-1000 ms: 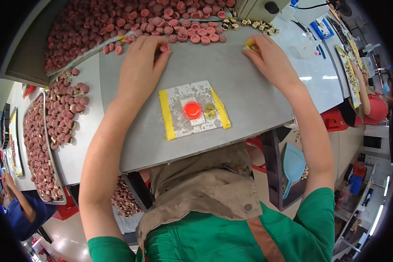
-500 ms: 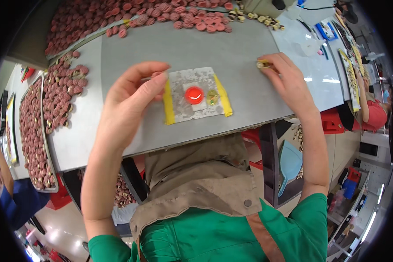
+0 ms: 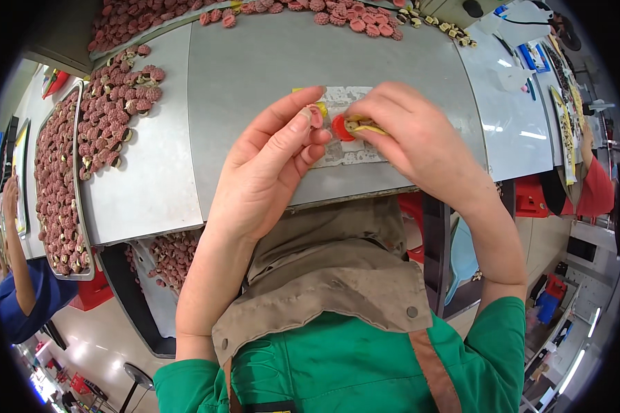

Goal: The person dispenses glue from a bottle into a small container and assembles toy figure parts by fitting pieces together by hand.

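My left hand [image 3: 272,155] pinches a small pink textured cup-shaped piece [image 3: 316,117] between thumb and fingers, its hollow side showing. Close by on the right, my right hand [image 3: 410,134] grips a small cream-and-dark piece [image 3: 355,125] with some yellow on it; the fingers partly cover it. Both hands hover over a worn white sheet [image 3: 344,155] edged with yellow tape. A shiny red disc [image 3: 340,129] on that sheet shows between my hands, its right side hidden by the fingers. The yellow-green oval pad is hidden behind my right hand.
Loose pink pieces [image 3: 127,96] lie in a heap at the left, beside a metal tray [image 3: 83,172] of pink-and-cream pieces. More pink pieces [image 3: 358,20] line the far edge, near cream-and-dark pieces [image 3: 451,31]. A co-worker's arm [image 3: 21,255] shows at far left.
My right hand has come left from the table's right side, bringing its piece over the sheet. My left hand has moved right, and a pink piece now shows in its fingers.
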Tool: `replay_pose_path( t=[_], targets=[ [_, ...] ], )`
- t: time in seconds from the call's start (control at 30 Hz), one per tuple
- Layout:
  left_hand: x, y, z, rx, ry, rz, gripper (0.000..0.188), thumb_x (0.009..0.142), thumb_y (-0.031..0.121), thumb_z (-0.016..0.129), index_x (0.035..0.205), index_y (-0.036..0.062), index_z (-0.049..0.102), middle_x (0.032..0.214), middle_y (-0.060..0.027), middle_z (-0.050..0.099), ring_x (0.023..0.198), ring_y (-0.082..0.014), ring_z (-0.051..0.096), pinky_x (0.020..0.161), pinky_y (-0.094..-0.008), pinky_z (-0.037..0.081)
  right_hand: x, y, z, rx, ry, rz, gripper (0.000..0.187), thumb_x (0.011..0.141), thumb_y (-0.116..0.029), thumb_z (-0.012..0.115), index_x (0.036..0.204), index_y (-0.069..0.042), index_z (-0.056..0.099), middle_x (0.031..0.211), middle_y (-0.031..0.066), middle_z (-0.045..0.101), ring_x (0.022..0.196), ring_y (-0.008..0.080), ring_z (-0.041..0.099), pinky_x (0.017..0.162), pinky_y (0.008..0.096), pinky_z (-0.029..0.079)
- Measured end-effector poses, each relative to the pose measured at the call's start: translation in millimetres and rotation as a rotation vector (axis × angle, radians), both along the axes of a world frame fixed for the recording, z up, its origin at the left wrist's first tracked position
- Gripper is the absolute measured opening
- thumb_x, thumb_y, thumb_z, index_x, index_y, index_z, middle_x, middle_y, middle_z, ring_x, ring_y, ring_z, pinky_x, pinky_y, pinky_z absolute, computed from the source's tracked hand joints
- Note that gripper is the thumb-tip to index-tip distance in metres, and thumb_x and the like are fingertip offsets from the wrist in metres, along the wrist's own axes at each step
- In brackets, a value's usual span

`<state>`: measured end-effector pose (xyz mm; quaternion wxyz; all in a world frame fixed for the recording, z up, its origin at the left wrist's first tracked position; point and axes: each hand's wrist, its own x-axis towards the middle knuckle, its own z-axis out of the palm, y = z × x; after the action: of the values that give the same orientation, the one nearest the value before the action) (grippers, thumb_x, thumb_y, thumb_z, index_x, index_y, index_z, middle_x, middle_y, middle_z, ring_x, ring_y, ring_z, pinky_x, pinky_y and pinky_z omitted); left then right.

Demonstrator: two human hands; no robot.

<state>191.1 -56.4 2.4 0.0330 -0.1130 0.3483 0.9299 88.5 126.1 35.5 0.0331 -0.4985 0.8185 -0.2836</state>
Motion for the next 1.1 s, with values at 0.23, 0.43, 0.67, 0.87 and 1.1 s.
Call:
replay_pose_path(
  t=[0.23, 0.43, 0.67, 0.87, 1.1],
  targets=[
    [6.6, -3.5, -4.7, 0.003, 0.044, 0.016, 0.037, 0.097, 0.012, 0.055, 0.131, -0.0008, 0.048, 0.109, -0.0039, 0.060, 0.098, -0.0121, 0.060, 0.081, -0.0235, 0.049, 1.2, -7.5, -2.4, 0.088, 0.112, 0.069, 0.019, 0.076, -0.001, 0.066, 0.095, -0.002, 0.062, 0.090, 0.0094, 0.059, 0.085, 0.0285, 0.057, 0.075, 0.0383, 0.048],
    [4.7, -3.2, -4.7, 0.051, -0.005, 0.087, 0.035, 0.096, 0.011, 0.055, 0.130, 0.0023, 0.050, 0.108, -0.0042, 0.061, 0.096, -0.0118, 0.060, 0.080, -0.0227, 0.049, -1.5, -9.4, -2.3, 0.090, 0.103, 0.066, 0.021, 0.075, 0.002, 0.065, 0.095, -0.002, 0.063, 0.091, 0.0090, 0.059, 0.087, 0.0279, 0.057, 0.076, 0.0385, 0.048],
    [4.7, -2.4, -1.9, -0.014, 0.010, 0.042, 0.036, 0.097, 0.014, 0.055, 0.130, 0.0015, 0.050, 0.110, -0.0039, 0.059, 0.096, -0.0111, 0.060, 0.083, -0.0236, 0.049, 0.5, -6.0, -7.2, 0.018, 0.004, 0.006, 0.016, 0.081, -0.001, 0.064, 0.097, -0.002, 0.062, 0.094, 0.0096, 0.059, 0.086, 0.0269, 0.058, 0.075, 0.0354, 0.048],
    [4.3, -4.5, -0.6, 0.036, 0.001, 0.014, 0.033, 0.096, 0.018, 0.059, 0.125, 0.0025, 0.054, 0.109, -0.0040, 0.062, 0.096, -0.0109, 0.060, 0.083, -0.0236, 0.048, 16.6, -7.7, -0.7, -0.295, -0.403, -0.158, 0.016, 0.086, -0.004, 0.063, 0.102, -0.003, 0.062, 0.098, 0.0090, 0.062, 0.085, 0.0209, 0.060, 0.076, 0.0317, 0.049],
    [-2.1, 5.0, -0.3, -0.020, 0.009, 0.069, 0.027, 0.096, 0.015, 0.059, 0.118, -0.0009, 0.057, 0.109, -0.0057, 0.063, 0.097, -0.0114, 0.061, 0.084, -0.0240, 0.049, 11.1, -19.4, -4.9, -0.319, -0.126, -0.049, 0.017, 0.087, -0.006, 0.064, 0.103, -0.002, 0.060, 0.098, 0.0088, 0.061, 0.088, 0.0188, 0.060, 0.077, 0.0274, 0.049]
  ],
)
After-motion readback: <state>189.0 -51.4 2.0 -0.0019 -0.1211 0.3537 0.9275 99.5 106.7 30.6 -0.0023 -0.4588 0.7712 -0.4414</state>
